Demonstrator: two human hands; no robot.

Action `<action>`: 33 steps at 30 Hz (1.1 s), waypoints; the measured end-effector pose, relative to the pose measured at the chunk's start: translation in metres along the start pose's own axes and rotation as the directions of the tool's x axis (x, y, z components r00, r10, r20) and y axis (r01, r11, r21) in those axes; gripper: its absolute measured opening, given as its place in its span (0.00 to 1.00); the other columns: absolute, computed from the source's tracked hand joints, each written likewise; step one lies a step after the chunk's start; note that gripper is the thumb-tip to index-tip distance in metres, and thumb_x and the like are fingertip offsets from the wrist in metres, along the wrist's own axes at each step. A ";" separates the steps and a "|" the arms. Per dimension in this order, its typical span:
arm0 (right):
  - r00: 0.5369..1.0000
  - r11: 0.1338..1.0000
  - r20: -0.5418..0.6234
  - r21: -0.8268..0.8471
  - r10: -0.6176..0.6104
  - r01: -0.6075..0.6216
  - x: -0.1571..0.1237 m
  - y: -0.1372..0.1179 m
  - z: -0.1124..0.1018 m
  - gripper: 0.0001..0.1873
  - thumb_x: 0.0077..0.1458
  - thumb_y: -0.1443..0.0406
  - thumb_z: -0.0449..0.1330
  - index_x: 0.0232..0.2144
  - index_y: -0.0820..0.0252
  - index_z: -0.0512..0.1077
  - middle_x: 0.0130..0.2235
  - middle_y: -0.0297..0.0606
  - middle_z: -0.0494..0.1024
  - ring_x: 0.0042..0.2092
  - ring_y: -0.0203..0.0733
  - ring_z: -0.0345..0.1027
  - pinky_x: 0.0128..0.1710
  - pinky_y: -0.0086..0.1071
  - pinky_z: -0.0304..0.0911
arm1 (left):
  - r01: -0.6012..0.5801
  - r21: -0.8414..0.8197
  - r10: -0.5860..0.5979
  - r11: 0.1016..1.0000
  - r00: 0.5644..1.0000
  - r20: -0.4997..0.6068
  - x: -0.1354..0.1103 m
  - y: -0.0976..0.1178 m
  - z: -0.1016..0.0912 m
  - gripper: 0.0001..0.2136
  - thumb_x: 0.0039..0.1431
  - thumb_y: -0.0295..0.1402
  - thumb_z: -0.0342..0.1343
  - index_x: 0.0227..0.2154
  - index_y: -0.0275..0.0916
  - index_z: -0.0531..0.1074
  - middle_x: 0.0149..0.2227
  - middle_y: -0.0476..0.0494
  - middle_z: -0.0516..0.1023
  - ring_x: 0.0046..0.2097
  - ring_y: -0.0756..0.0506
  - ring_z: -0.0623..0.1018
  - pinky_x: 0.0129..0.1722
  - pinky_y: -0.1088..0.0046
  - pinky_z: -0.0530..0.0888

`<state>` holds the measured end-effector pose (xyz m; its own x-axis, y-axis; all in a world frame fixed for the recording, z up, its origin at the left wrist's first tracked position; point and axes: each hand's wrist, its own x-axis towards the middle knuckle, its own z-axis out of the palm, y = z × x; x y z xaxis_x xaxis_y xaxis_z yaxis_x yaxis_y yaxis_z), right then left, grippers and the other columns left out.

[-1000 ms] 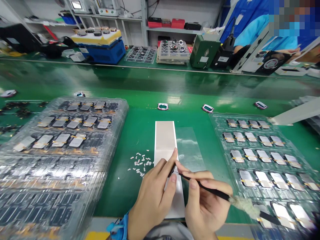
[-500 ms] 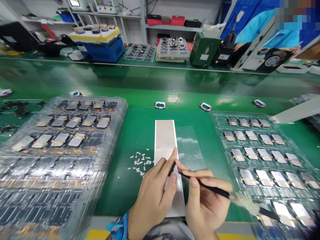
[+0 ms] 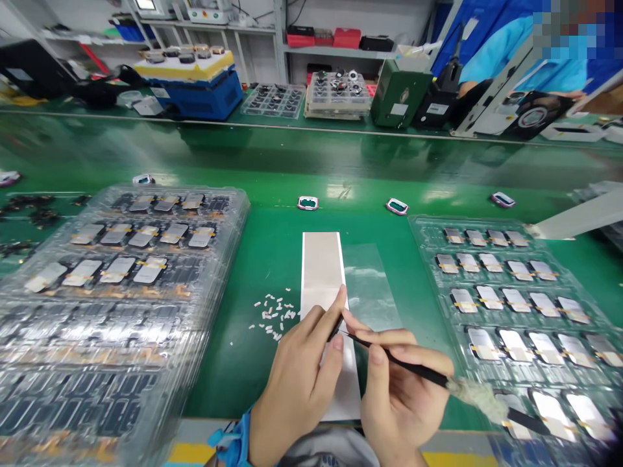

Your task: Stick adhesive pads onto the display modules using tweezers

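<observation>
My left hand (image 3: pixel 296 383) pinches a small dark part (image 3: pixel 335 329) between thumb and fingers, just over a long beige strip on white backing (image 3: pixel 320 272). My right hand (image 3: pixel 403 395) holds a slim black pointed tool (image 3: pixel 409 363), its fine tip touching or very near the dark part. Fluffy white wadding (image 3: pixel 477 399) is wrapped around the tool's rear. A clear film sheet (image 3: pixel 370 288) lies right of the strip, and small white scraps (image 3: pixel 275 314) are scattered left of it.
Stacked plastic trays (image 3: pixel 121 259) of flat parts fill the bench's left side, with another tray (image 3: pixel 506 305) on the right. Small pink-framed parts (image 3: pixel 307 203) lie beyond the strip. Far behind stand a blue machine (image 3: pixel 192 84) and a person's blue sleeve (image 3: pixel 525 68).
The view has tilted slightly, so the far bench items sit a little higher in the picture. Both hands stay in nearly the same place with the same holds.
</observation>
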<state>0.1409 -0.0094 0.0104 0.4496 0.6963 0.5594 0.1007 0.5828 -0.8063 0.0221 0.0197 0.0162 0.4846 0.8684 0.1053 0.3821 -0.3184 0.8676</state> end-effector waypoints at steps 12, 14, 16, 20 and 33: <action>1.000 1.000 0.012 0.000 0.004 -0.004 -0.002 0.001 -0.001 0.18 0.58 0.82 0.52 0.44 0.57 0.63 0.39 0.38 0.78 0.46 0.43 0.78 0.47 0.41 0.79 | 0.001 0.019 -0.001 1.000 1.000 0.009 0.002 -0.002 0.001 0.26 0.71 0.31 0.39 0.70 0.50 0.48 0.42 0.44 0.73 0.43 0.43 0.75 0.46 0.65 0.73; 1.000 1.000 0.019 0.004 0.002 -0.002 -0.001 0.001 -0.001 0.18 0.58 0.83 0.52 0.43 0.58 0.63 0.39 0.38 0.78 0.46 0.42 0.78 0.48 0.40 0.78 | 0.006 0.017 -0.007 1.000 1.000 0.013 0.002 -0.002 0.001 0.26 0.71 0.31 0.39 0.70 0.51 0.47 0.43 0.44 0.72 0.44 0.43 0.75 0.47 0.64 0.73; 1.000 1.000 0.027 0.004 -0.002 0.002 0.000 0.001 0.000 0.18 0.57 0.83 0.52 0.43 0.58 0.63 0.38 0.37 0.78 0.46 0.40 0.78 0.49 0.38 0.77 | 0.011 0.014 -0.011 1.000 1.000 0.019 0.001 -0.001 0.001 0.26 0.71 0.31 0.39 0.70 0.52 0.47 0.44 0.44 0.72 0.44 0.43 0.74 0.47 0.63 0.73; 1.000 1.000 0.026 0.017 -0.008 0.007 0.001 0.000 0.000 0.18 0.57 0.83 0.52 0.43 0.59 0.63 0.38 0.37 0.78 0.46 0.41 0.78 0.49 0.39 0.78 | 0.011 0.001 -0.012 1.000 1.000 0.017 0.000 -0.001 0.001 0.26 0.72 0.32 0.39 0.70 0.52 0.47 0.45 0.43 0.72 0.45 0.43 0.74 0.48 0.62 0.73; 1.000 1.000 0.019 0.021 -0.020 0.019 -0.004 0.000 -0.003 0.18 0.58 0.83 0.52 0.43 0.59 0.63 0.39 0.38 0.78 0.46 0.44 0.78 0.45 0.42 0.79 | -0.038 0.100 0.040 0.994 0.999 -0.020 0.005 -0.003 0.000 0.26 0.69 0.28 0.40 0.68 0.46 0.53 0.36 0.46 0.73 0.35 0.46 0.75 0.34 0.71 0.71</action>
<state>0.1423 -0.0134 0.0076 0.4308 0.6923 0.5788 0.0910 0.6048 -0.7911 0.0235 0.0246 0.0136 0.4835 0.8624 0.1500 0.4404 -0.3878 0.8097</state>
